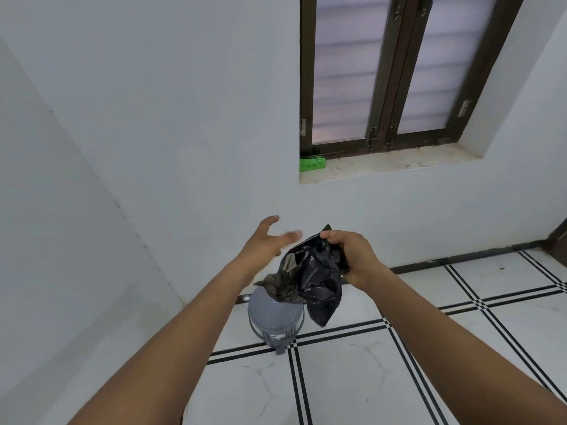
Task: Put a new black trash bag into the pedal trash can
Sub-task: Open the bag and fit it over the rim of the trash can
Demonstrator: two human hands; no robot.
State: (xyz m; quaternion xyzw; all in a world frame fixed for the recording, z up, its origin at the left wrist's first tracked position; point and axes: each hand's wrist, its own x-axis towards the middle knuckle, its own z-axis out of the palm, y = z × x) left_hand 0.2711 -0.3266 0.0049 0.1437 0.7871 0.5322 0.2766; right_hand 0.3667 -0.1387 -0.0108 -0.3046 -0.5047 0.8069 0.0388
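Your right hand [349,256] is curled around the top edge of a crumpled black trash bag [313,277], fingers and thumb closed on the plastic so that the rest of the bag hangs loose below your fist. Faint printed lettering runs down one fold, too small to read. Your left hand [264,243] is beside the bag, fingers spread and straight, thumb raised, holding nothing; its fingertips are blurred, and whether they touch the bag cannot be told.

Below the bag stands the grey pedal trash can [274,320], lid closed, on the white tiled floor [352,378] with its black double lines, close to the corner where the two white walls meet. The bag's lower folds hang in front of the lid's top and right side. The can's pedal [280,351] points toward you, at a crossing of the floor lines.

Up on the window sill [383,165], at its left end, lies a green box [312,164] under the dark-framed window [395,72].
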